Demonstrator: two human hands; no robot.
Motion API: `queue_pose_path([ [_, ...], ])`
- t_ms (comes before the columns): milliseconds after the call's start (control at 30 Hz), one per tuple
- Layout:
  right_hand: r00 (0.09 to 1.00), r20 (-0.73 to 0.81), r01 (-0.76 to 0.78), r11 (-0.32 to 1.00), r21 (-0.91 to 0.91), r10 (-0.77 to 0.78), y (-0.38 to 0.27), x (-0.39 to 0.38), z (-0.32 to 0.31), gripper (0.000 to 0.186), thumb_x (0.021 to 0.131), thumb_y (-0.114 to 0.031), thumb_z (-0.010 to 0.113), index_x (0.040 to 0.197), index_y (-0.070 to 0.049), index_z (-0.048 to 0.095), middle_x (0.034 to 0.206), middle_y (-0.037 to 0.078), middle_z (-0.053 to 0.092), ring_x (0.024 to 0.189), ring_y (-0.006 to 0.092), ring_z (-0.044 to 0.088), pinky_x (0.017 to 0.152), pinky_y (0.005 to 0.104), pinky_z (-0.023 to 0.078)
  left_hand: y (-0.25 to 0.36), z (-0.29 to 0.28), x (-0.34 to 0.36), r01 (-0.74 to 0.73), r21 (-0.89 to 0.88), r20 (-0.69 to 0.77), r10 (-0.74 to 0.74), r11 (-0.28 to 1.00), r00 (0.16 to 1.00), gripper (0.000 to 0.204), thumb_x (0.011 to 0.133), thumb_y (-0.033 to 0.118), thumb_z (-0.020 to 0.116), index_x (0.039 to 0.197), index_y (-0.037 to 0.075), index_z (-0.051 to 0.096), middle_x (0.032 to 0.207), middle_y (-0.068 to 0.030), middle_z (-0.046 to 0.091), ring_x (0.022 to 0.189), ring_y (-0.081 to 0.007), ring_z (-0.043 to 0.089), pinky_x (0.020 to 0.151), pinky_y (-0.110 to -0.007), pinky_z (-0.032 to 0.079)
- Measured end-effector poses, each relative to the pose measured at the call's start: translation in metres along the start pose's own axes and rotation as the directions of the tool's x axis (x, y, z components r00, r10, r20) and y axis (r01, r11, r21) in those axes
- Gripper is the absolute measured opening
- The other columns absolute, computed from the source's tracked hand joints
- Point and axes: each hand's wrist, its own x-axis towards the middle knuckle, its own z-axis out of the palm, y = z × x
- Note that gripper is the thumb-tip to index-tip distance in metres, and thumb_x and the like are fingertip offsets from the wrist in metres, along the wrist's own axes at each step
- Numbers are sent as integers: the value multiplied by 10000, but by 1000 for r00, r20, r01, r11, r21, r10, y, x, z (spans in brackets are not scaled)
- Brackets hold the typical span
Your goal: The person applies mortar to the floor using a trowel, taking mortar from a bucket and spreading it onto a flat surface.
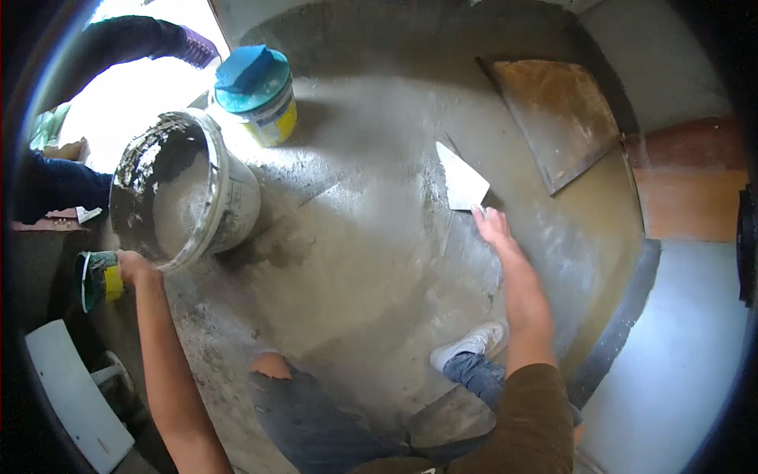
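Note:
At the left, my left hand [136, 267] is closed round the edge of a small green and yellow container [103, 282], tilted with its mouth facing away. It is just below the rim of a large tilted bucket [241, 205], whose inside holds grey wet mix. Farther right, my right hand [493, 226] is closed at the lower corner of a flat white four-sided piece [462, 180]. The piece is over the wet grey floor [347, 268]; I cannot tell whether it lies flat on it. Part of my right grip is hidden behind the fingers.
A lidded bucket [272, 118] with a blue block [246, 69] on top stands behind the large one. A framed brown board [557, 110] lies at the far right. Another person's dark-clad limbs [118, 43] show at upper left. A pale panel [79, 399] is lower left.

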Motion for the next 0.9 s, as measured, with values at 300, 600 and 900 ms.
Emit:
queue_pose_path([
  [300, 948, 195, 280, 951, -129, -252, 28, -61, 36, 620, 870, -543, 413, 952, 46, 590, 948, 301, 590, 947, 432, 565, 820, 473, 452, -5, 11, -4, 0, 80, -22, 1, 997, 1000, 552, 877, 347, 432, 1136, -135, 502, 1188, -225, 534, 1027, -328, 571, 878, -387, 455],
  [600, 894, 409, 32, 937, 348, -182, -1, -176, 131, 611, 880, -543, 421, 916, 39, 603, 626, 154, 583, 553, 230, 596, 534, 368, 480, -16, 19, -4, -180, 133, -8, 183, 975, 983, 503, 882, 321, 399, 1033, -131, 561, 1147, -289, 539, 1045, -389, 546, 871, -415, 429],
  [900, 810, 467, 26, 817, 576, -355, -140, -245, -7, 605, 885, -566, 401, 975, 11, 561, 602, 70, 546, 484, 144, 555, 458, 294, 463, -4, 8, -30, -152, 128, -17, 155, 980, 988, 481, 911, 312, 331, 1134, -50, 558, 1164, -262, 539, 1087, -395, 511, 941, -417, 382],
])
